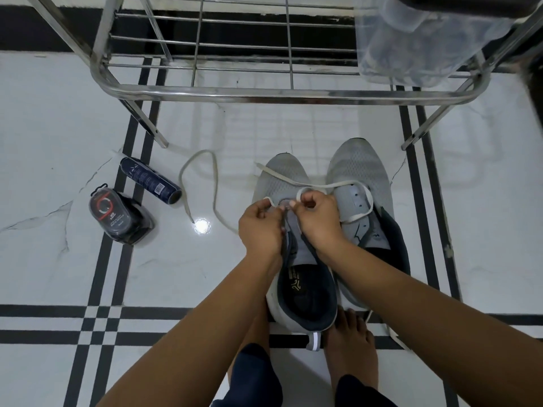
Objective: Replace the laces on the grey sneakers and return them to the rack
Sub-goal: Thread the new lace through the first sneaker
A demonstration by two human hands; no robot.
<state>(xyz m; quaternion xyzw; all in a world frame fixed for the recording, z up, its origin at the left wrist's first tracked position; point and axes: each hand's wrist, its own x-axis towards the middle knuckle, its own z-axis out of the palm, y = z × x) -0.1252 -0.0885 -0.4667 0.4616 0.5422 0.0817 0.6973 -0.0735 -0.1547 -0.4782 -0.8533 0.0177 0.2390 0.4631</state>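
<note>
Two grey sneakers stand side by side on the tiled floor, toes toward the rack. Over the left sneaker (279, 177), my left hand (260, 227) and my right hand (316, 218) both pinch a white lace (305, 190) at the lowest eyelets. That lace runs across the toe and loops over the tongue of the right sneaker (357, 168), which shows bare eyelets. A second off-white lace (214, 183) lies loose on the floor to the left. The steel shoe rack (264, 94) stands just beyond the shoes.
A dark spray can (151, 180) lies on its side at the left, next to a clear packet of dark laces (117, 218). A plastic bag (411, 45) hangs at the rack's right. My bare feet (349, 345) are behind the sneakers' heels.
</note>
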